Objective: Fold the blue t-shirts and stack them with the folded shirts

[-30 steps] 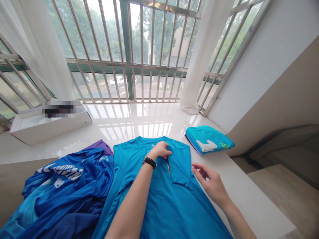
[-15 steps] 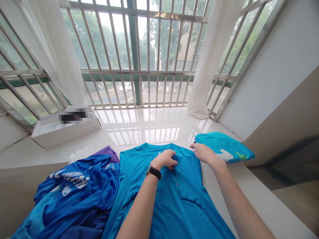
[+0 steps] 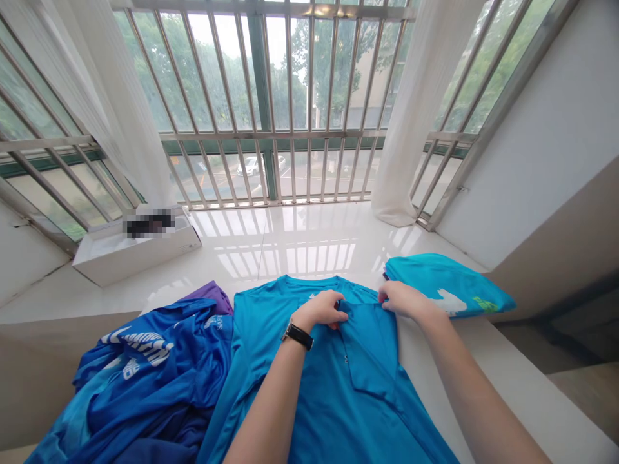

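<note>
A blue T-shirt (image 3: pixel 309 386) lies spread out, its collar toward the window. Its right-hand sleeve (image 3: pixel 367 348) is folded inward across the chest. My left hand (image 3: pixel 323 310), with a black-strapped watch on the wrist, pinches the folded sleeve near the chest. At the outer shoulder end of that fold, my right hand (image 3: pixel 401 300) has thumb and fingertips closed on the fabric. Just beyond it sits a folded turquoise garment (image 3: pixel 440 277) with a white and green print.
On the left is a crumpled pile of blue clothes (image 3: pixel 164 361) with a purple garment (image 3: pixel 215 296) behind. A white box (image 3: pixel 140 254) holds a blurred dark item. White curtains (image 3: pixel 401 129) hang before the barred window, above the glossy white sill (image 3: pixel 290 248).
My right hand has moved slightly and its fingertips have come down onto the shoulder end of the fold. The left hand keeps its pinch. The view has shifted slightly.
</note>
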`<state>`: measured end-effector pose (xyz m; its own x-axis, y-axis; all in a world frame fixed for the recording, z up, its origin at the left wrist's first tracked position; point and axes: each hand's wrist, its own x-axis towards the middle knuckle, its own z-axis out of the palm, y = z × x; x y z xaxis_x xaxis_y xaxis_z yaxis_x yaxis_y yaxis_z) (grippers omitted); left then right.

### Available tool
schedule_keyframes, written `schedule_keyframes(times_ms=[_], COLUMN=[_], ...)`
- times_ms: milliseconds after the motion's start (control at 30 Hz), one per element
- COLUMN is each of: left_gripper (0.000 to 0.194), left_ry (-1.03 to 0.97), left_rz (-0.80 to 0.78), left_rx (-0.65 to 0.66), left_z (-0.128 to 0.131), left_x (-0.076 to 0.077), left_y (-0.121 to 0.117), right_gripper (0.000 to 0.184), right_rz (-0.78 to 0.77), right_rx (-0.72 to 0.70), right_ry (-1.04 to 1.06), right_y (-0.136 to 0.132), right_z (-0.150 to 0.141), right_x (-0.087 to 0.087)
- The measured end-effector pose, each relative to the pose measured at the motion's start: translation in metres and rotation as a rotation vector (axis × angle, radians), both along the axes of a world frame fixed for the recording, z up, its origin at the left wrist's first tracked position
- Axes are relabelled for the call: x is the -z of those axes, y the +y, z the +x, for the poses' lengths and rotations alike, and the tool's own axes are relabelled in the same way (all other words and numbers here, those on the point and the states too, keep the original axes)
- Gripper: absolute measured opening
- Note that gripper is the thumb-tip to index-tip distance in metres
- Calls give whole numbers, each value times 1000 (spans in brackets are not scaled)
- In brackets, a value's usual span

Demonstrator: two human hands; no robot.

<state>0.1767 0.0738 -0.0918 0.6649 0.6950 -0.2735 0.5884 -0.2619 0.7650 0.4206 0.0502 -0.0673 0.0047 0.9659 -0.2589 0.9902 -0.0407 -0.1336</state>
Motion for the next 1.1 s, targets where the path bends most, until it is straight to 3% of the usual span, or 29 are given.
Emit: schedule_keyframes(times_ms=[367, 667, 1100], left_gripper=[11, 24, 30], left_ry=[-83, -117, -116], left_rz=[13, -33, -61], left_rx=[-49, -174, -231], left_z=[-3, 0, -3], left_x=[-1, -1, -6], left_y=[2, 1, 1], right_gripper=[16, 16, 19], right_rz=[11, 25, 44], right_rx=[-1, 7, 1], right_ry=[-51, -75, -78], right_y=[5, 8, 6], right_z=[-8, -7, -9], right_x=[-1, 7, 7])
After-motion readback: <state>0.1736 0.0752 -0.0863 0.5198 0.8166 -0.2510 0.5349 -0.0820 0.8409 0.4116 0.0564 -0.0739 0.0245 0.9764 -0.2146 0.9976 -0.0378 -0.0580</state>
